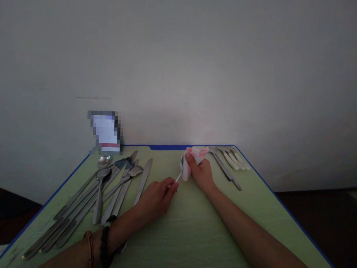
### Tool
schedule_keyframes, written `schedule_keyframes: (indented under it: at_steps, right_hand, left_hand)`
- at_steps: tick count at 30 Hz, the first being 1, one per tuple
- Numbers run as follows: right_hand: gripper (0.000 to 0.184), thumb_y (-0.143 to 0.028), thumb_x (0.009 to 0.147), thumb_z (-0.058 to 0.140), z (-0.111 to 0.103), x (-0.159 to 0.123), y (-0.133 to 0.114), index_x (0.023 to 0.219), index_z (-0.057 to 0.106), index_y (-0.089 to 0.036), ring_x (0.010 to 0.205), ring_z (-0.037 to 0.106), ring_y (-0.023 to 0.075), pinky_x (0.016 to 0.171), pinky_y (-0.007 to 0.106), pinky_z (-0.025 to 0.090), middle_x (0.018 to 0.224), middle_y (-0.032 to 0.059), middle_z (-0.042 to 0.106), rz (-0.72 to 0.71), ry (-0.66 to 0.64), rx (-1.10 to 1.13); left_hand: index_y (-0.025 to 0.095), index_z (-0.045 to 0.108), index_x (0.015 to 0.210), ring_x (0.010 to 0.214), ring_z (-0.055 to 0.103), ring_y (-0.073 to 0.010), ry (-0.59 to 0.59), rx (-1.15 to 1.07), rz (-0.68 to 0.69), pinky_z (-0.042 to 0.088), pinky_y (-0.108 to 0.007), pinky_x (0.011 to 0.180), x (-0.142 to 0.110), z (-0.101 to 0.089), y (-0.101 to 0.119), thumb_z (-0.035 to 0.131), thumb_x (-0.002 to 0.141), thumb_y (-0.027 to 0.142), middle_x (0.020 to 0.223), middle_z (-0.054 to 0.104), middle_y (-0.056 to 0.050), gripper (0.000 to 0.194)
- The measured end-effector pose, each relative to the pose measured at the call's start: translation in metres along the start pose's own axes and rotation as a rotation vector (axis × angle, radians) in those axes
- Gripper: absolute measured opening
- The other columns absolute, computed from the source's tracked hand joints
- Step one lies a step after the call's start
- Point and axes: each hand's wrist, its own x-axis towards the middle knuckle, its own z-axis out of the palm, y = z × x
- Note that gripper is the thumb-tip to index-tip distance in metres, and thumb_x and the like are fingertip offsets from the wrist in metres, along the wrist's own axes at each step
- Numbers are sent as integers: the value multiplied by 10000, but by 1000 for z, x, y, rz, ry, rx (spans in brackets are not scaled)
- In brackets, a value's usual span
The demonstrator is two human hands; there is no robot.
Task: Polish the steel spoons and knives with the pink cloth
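Note:
My left hand (156,197) is closed on the thin handle of a piece of cutlery (179,176) near the middle of the table. A pink and white cloth (197,152) is bunched in my right hand (201,173), with the thumb pressed on it. The cloth wraps around the upper end of that cutlery, so its head is mostly hidden and I cannot tell its kind. Beneath and beside my left forearm lie several spoons and table knives, among them a spoon (98,197) and a knife (143,179).
Several forks with white handles (230,161) lie at the far right corner, beside longer metal cutlery (224,169). A blurred-out phone-like device (106,131) leans on the wall (180,71) at the back left. The green table (192,236) has a blue edge.

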Motion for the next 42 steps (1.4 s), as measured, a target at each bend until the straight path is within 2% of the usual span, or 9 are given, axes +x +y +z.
schedule_keyframes:
  at_steps: [6, 8, 11, 14, 33, 37, 42]
  right_hand:
    - [490, -572, 778, 522, 2, -2, -2, 749, 719, -125, 558, 567, 152, 523, 241, 420, 611, 51, 658, 34, 12, 45]
    - [493, -582, 760, 542, 2, -1, 0, 751, 716, -120, 550, 562, 149, 521, 243, 421, 614, 50, 657, 72, 33, 89]
    - [514, -603, 748, 547, 2, 2, 5, 804, 712, -119, 556, 557, 143, 533, 244, 428, 637, 43, 661, 112, 113, 181]
    - [545, -627, 735, 543, 3, 4, 8, 834, 707, -116, 559, 550, 141, 531, 241, 424, 627, 36, 652, 134, 186, 219]
    - [517, -617, 743, 541, 3, 3, 4, 825, 695, -131, 611, 593, 160, 560, 248, 451, 681, 52, 675, 136, 102, 222]
    - [476, -584, 712, 592, 2, 3, 3, 817, 708, -134, 606, 582, 147, 563, 243, 439, 721, 47, 687, 141, 81, 205]
    - [443, -557, 694, 622, 4, 1, 1, 773, 701, -128, 564, 543, 130, 542, 233, 420, 652, 32, 657, 182, 102, 218]
  left_hand:
    - [186, 522, 776, 428, 401, -105, -6, -13, 22, 234, -227, 477, 0, 1, 0, 342, 916, 375, 487, 444, 53, 296]
    - [179, 534, 837, 428, 415, -104, -69, -98, 11, 261, -214, 472, 0, -2, 2, 336, 916, 375, 478, 449, 61, 289]
    - [167, 528, 1029, 430, 432, -104, -196, -236, 34, 319, -197, 481, -2, -7, 3, 324, 916, 352, 467, 451, 80, 298]
    - [156, 518, 1092, 444, 444, -99, -252, -222, 84, 345, -193, 504, -3, -9, 1, 319, 921, 336, 472, 462, 82, 318]
    - [144, 541, 1091, 443, 440, -103, -234, -136, 98, 339, -201, 502, -4, -8, 3, 336, 916, 325, 489, 466, 71, 325]
    - [132, 540, 1131, 457, 441, -107, -238, -132, 101, 341, -205, 510, -4, -9, 3, 327, 920, 328, 502, 460, 66, 358]
    - [138, 566, 1117, 497, 452, -111, -166, -106, 123, 328, -206, 511, -2, -6, -1, 334, 922, 331, 555, 470, 46, 359]
